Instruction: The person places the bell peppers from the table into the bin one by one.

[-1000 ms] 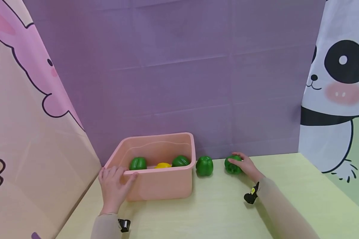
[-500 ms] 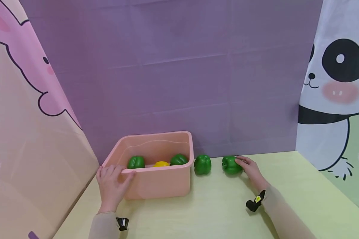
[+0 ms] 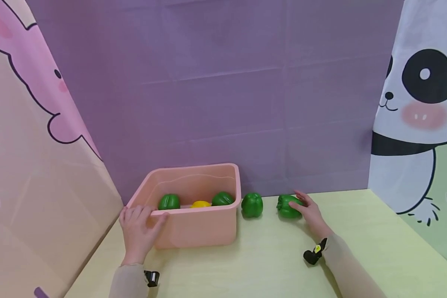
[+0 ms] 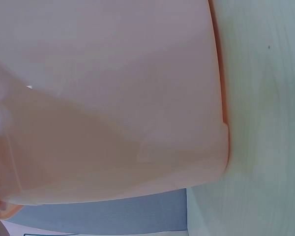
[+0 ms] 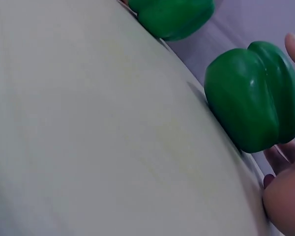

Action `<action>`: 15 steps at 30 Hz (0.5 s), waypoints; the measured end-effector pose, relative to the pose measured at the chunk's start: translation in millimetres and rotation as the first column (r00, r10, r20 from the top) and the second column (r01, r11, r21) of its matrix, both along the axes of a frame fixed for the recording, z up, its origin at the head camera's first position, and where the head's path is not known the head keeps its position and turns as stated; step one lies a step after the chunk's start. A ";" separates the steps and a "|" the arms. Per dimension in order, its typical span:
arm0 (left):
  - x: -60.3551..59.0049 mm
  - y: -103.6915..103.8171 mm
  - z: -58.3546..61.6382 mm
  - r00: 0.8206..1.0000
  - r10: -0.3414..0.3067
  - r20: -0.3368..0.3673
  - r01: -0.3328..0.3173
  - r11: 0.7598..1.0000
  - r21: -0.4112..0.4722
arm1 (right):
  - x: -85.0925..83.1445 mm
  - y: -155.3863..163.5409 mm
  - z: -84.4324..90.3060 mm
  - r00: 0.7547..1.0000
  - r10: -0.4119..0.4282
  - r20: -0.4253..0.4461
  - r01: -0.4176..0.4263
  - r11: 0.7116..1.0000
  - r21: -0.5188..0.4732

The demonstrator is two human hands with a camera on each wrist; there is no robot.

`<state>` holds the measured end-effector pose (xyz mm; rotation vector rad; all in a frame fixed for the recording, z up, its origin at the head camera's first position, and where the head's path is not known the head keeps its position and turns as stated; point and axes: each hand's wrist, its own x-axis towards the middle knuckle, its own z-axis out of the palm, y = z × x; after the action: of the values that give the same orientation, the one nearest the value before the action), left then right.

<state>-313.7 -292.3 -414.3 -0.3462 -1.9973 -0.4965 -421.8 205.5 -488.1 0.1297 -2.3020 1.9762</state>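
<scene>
My right hand (image 3: 310,212) grasps the pepper (image 3: 287,207) farthest right on the table (image 3: 268,265): fingers curl over its top and far side, and the wrist view shows fingertips (image 5: 285,155) against its flank. The pepper (image 5: 253,96) rests on the table, not lifted. My left hand (image 3: 138,229) holds the near left corner of the bin (image 3: 205,227), fingers hooked over the rim and thumb along the front edge. The left wrist view shows only the bin's wall (image 4: 113,98) close up.

Contents of bin: one green pepper (image 3: 169,202) at left, a yellow piece (image 3: 201,204) in the middle, another green pepper (image 3: 222,198) at right. I cannot tell what the yellow item is.

Outside the bin: a second loose pepper (image 3: 252,205) stands just beside the bin's right wall, apart from the one I grip.

Assessment: the work appears to be loading produce into the bin. Three items are in and two peppers remain on the table, one of them already in hand.
</scene>
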 end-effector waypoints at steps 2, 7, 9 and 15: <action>-0.5 0.4 0.6 1.000 0.002 0.005 -0.002 1.000 -0.003 | -4.4 2.2 -1.8 0.999 0.040 -0.002 -0.040 0.999 0.017; -0.4 -0.6 1.7 1.000 0.014 0.018 -0.014 1.000 -0.001 | -14.4 2.5 -5.7 0.992 0.127 0.000 -0.127 0.987 0.096; -0.7 -0.8 1.8 1.000 0.011 0.018 -0.011 1.000 -0.001 | -16.3 0.6 -6.4 0.991 0.133 -0.017 -0.130 0.983 0.126; -1.3 0.3 1.0 1.000 0.002 0.015 -0.002 1.000 0.001 | -17.1 -2.8 -8.9 0.994 0.105 -0.043 -0.098 0.984 0.146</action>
<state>-314.9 -292.0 -413.3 -0.3412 -2.0115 -0.5006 -438.8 202.7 -497.0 0.3107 -2.4501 1.8257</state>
